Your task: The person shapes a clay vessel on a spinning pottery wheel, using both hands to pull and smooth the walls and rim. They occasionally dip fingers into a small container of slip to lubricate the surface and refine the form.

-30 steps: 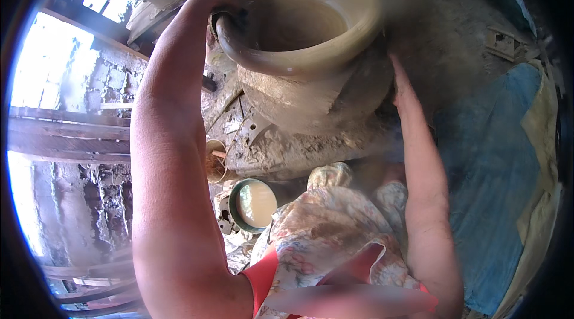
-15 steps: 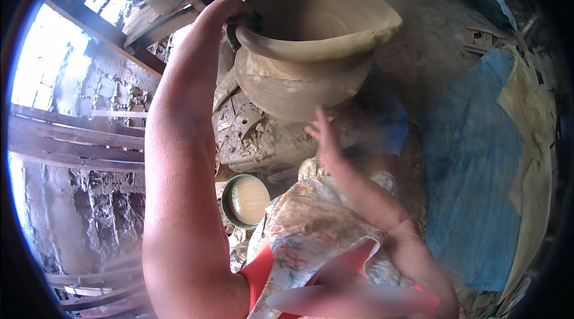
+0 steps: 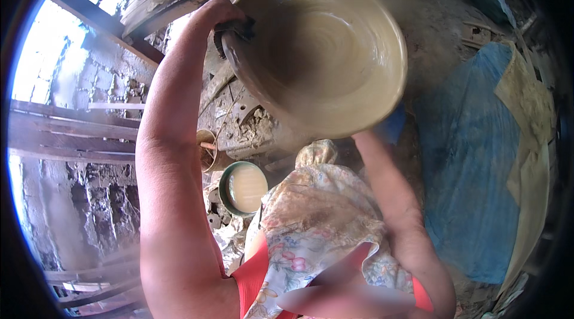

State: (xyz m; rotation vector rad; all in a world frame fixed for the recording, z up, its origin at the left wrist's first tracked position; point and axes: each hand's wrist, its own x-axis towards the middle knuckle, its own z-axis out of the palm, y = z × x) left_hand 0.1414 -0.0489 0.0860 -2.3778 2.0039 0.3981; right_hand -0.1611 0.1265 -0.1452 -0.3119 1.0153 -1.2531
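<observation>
A large wet clay bowl with a wide, flared mouth stands in front of me, its inside marked with round ridges. At its far-left rim my left hand is closed on a dark, floppy strip folded over the clay edge. I cannot make out whether the strip is cloth or leather. My right forearm reaches up to the bowl's near-right side. The bowl's rim covers my right hand, so its fingers are hidden.
A green bucket of cloudy water stands left of my floral apron, beside a brownish container. Clay scraps lie below the bowl. Blue sheeting covers the right. Wooden planks run at the upper left.
The bowl's mouth now looks wider and rounder, and its rim hangs nearer to me, hiding the outer wall. My right hand has gone from view beneath the rim. My left hand stays at the rim.
</observation>
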